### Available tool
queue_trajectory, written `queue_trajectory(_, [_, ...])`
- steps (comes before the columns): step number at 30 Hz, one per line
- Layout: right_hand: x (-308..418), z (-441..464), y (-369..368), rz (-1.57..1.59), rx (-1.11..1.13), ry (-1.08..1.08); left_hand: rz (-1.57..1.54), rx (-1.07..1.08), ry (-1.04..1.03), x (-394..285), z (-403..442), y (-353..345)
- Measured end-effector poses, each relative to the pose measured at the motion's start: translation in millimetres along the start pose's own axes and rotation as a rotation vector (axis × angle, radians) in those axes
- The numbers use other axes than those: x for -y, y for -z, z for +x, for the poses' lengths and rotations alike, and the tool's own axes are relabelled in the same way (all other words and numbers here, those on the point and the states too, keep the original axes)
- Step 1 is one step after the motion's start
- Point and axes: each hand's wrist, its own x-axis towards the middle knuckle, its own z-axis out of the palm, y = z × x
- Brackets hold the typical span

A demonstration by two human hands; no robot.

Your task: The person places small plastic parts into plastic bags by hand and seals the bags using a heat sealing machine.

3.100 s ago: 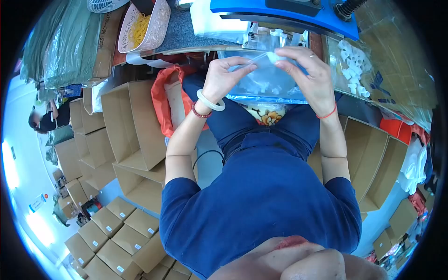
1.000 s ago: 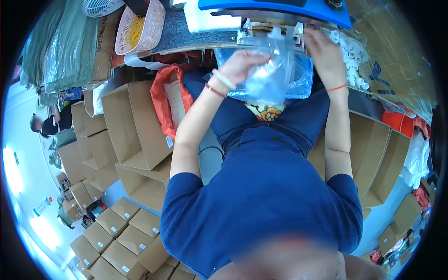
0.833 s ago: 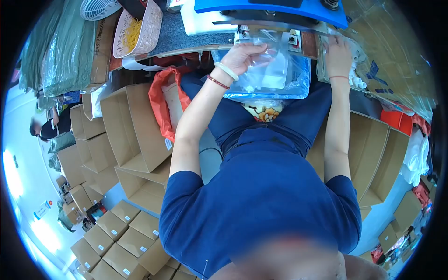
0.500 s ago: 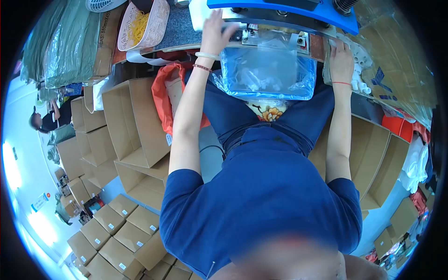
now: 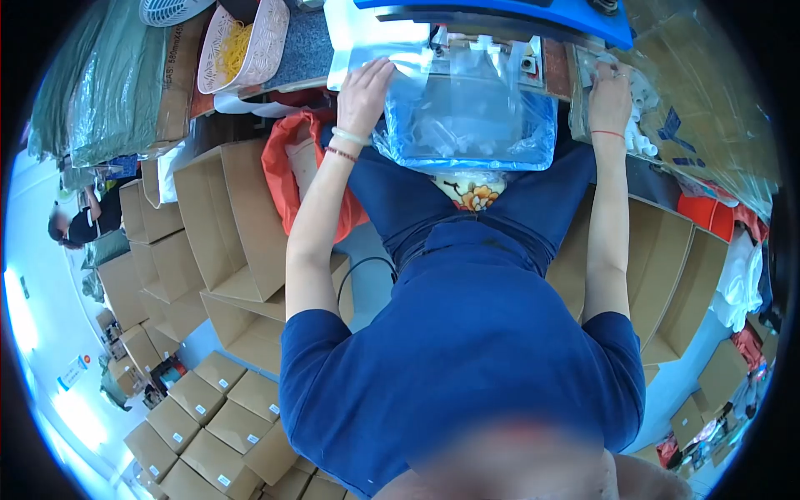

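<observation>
Loosely bent, left hand (image 5: 364,98) at plastic bags (image 5: 367,37); right hand (image 5: 611,93) curled beside white fittings (image 5: 637,139); grips unclear

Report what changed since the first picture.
The left hand let go of the clear bag and moved left and forward to the pale plastic; the right hand also let go, moving right to the white plastic pieces. The bag now lies between them. The basket stayed put.

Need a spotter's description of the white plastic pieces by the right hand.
Find the blue machine at the top centre, then move right and slightly down to the right hand. The white plastic pieces lie right beside it. They're small and tubular, unlike the broad brown cardboard further right.
</observation>
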Motion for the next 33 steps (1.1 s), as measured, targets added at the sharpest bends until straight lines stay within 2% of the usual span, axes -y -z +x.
queue_trajectory(1, [3,-3,4,0.002,0.008,0.001,-0.016,-0.074,0.027,-1,5,0])
queue_trajectory(2, [6,-5,11,0.062,0.021,-0.047,-0.016,-0.075,0.029,-4,9,3])
queue_trajectory(4, [4,-1,29,0.117,0.017,-0.084,-0.068,-0.013,0.182,-11,18,8])
queue_trajectory(5, [1,0,35,0.136,-0.062,-0.108,-0.209,-0.042,0.248,-14,19,14])
queue_trajectory(6, [-1,-1,41,0.159,-0.135,-0.140,-0.202,-0.044,0.249,-23,24,25])
queue_trajectory(8, [3,-10,62,0.201,-0.097,-0.150,-0.500,-0.092,0.389,-53,33,53])
queue_trajectory(9, [15,-15,75,0.358,-0.034,-0.035,-0.585,-0.059,0.480,-64,34,60])
queue_trajectory(10, [29,-19,84,0.512,0.021,0.082,-0.582,-0.054,0.480,-69,36,61])
queue_trajectory(12, [60,-42,80,0.860,0.180,0.139,-1.038,0.137,0.724,-77,40,59])
queue_trajectory(14, [90,-53,87,1.177,0.334,-0.025,-1.088,0.167,0.708,-83,43,55])
queue_trajectory(15, [97,-49,91,1.198,0.383,-0.103,-1.145,0.205,0.739,-87,45,58])
queue_trajectory(17, [107,-31,107,1.306,0.327,-0.133,-1.197,0.252,0.766,-94,47,65])
queue_trajectory(19, [119,-17,124,1.302,0.269,-0.093,-1.201,0.308,0.718,-98,50,69])
queue_trajectory(21, [126,-11,125,1.198,0.158,0.069,-1.228,0.296,0.723,-102,47,64])
queue_trajectory(23, [124,-6,117,1.129,0.161,0.151,-1.197,0.400,0.705,-103,46,65])
queue_trajectory(24, [120,-1,117,1.033,0.229,0.274,-1.195,0.392,0.711,-101,46,65])
queue_trajectory(26, [111,9,123,0.870,0.399,0.448,-1.340,0.556,0.700,-97,45,66])
queue_trajectory(27, [109,8,122,0.873,0.395,0.437,-1.337,0.568,0.696,-97,44,66])
queue_trajectory(29, [105,12,119,0.839,0.587,0.488,-1.511,0.765,0.676,-95,48,62])
queue_trajectory(31, [103,9,101,0.834,0.625,0.433,-1.546,0.831,0.716,-96,45,50])
queue_trajectory(33, [96,7,80,0.958,0.530,0.042,-1.781,0.747,0.954,-103,44,35])
